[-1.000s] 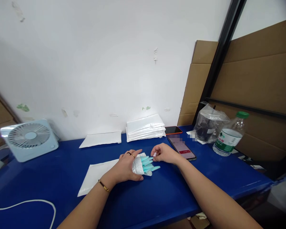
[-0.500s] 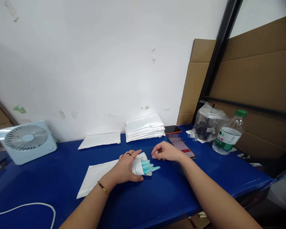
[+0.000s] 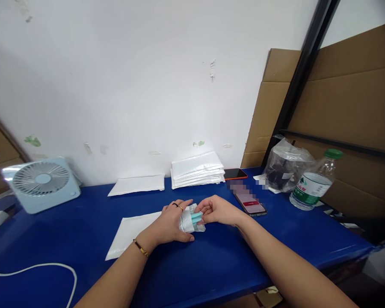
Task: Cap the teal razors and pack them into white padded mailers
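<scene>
Covering pouch (image 3: 186, 223), left hand (image 3: 169, 221), teal tips (image 3: 196, 217) half-hidden

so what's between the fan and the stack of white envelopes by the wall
A single flat white envelope lies on the blue table between the fan and the stack, near the wall; the head view shows it.

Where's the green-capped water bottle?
The clear plastic bottle stands upright at the head view's far right, on the blue table, beside a crinkled plastic bag.
</scene>
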`<action>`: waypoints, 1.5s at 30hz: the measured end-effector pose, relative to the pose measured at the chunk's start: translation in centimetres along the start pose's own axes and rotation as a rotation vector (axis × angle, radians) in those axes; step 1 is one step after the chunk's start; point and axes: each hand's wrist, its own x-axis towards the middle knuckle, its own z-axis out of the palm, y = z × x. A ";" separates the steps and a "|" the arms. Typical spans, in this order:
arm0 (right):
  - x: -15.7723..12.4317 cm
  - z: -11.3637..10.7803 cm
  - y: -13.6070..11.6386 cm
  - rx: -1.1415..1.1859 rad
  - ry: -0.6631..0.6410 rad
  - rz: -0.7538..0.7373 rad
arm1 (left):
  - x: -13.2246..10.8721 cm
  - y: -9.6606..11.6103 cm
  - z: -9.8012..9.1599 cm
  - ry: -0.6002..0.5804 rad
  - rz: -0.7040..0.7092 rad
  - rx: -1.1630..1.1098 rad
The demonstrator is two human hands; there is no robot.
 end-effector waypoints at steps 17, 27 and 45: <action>0.0 -0.3 -0.1 -0.332 0.164 -0.058 | -0.1 0.2 -0.2 0.008 0.034 -0.012; 0.5 1.0 -0.3 -0.247 0.181 -0.167 | 0.0 0.1 -0.1 0.009 0.039 -0.005; 1.0 1.1 0.3 -0.469 0.180 -0.162 | 0.0 -0.1 0.0 0.011 0.033 -0.016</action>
